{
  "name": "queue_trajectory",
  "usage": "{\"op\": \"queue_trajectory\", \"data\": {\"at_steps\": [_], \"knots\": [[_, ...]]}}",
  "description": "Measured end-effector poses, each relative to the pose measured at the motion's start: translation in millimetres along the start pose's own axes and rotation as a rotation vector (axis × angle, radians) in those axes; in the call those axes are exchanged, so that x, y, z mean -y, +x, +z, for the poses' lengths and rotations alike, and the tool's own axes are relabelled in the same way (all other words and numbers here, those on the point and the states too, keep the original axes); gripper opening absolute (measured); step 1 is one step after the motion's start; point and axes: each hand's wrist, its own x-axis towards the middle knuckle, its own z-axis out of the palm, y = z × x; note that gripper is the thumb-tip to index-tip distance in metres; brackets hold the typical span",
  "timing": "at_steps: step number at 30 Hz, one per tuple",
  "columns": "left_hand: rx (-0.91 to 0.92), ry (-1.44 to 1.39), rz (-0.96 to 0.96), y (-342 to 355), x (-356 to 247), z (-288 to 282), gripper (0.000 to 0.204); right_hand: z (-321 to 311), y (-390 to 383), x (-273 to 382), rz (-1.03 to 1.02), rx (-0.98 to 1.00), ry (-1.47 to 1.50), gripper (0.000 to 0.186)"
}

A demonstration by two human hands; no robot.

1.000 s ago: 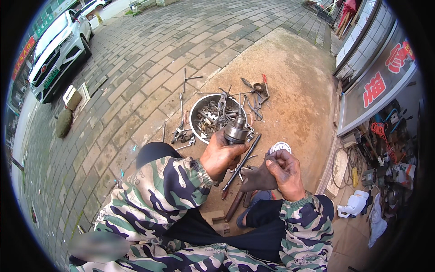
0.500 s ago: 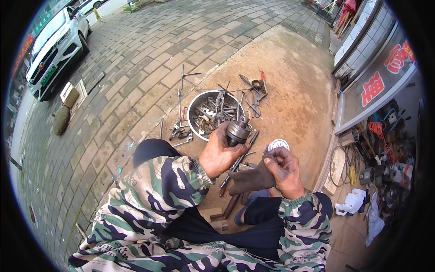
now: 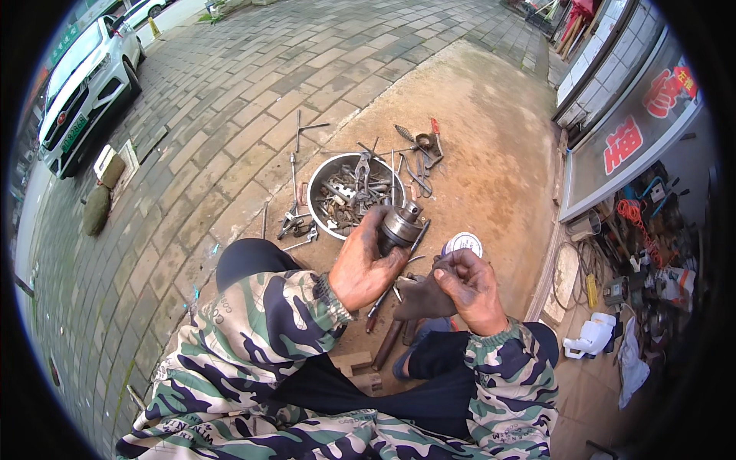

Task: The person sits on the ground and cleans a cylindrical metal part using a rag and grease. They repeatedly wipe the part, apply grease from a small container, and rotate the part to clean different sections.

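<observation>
My left hand is closed round a stepped, cylindrical steel part that looks like a drill chuck, its narrow end pointing up. Between the thumb and fingers of my right hand is pinched a dark brown piece of cloth, hanging to the left, apart from the steel part. Just beyond my left hand stands a metal basin full of tools and loose metal parts, with pliers on top. A round tin with a white lid sits behind my right hand, partly covered by it.
T-handled wrenches lie left of the basin; a red-handled tool and pliers lie beyond it. Wooden blocks and a brown rod are between my legs. A cluttered doorway with a white jug is at right; a white car stands far left.
My right hand and the cloth have shifted slightly, and less of the cloth hangs out. The left hand keeps hold of the steel part. The whole view has shifted a little.
</observation>
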Motion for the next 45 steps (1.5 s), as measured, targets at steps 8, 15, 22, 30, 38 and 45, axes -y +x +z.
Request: {"op": "queue_trajectory", "data": {"at_steps": [8,15,22,30,38,45], "knots": [[0.007,0.117,0.037,-2.1,3.7,-1.6,0.049,0.6,-0.8,3.5,-0.009,0.000,-0.022,0.023],[0.041,0.150,0.038,-3.9,-0.1,-1.1,0.048,3.0,-2.2,8.6,-0.069,-0.094,0.065,0.027],[0.148,0.446,0.193,-11.7,-13.8,0.3,0.051,-0.4,-4.4,29.0,-0.166,-0.125,0.195,0.050],[0.284,0.604,0.330,-15.8,-23.6,0.1,0.063,1.9,-7.4,28.9,-0.097,0.041,0.203,0.036],[0.337,0.764,0.388,-14.7,-27.3,-0.8,0.065,-2.0,-9.6,25.2,-0.191,0.008,-0.054,0.024],[0.310,0.782,0.415,-13.3,-27.9,-1.9,0.068,-2.9,-9.5,30.3,-0.246,0.000,-0.101,0.023]]}}
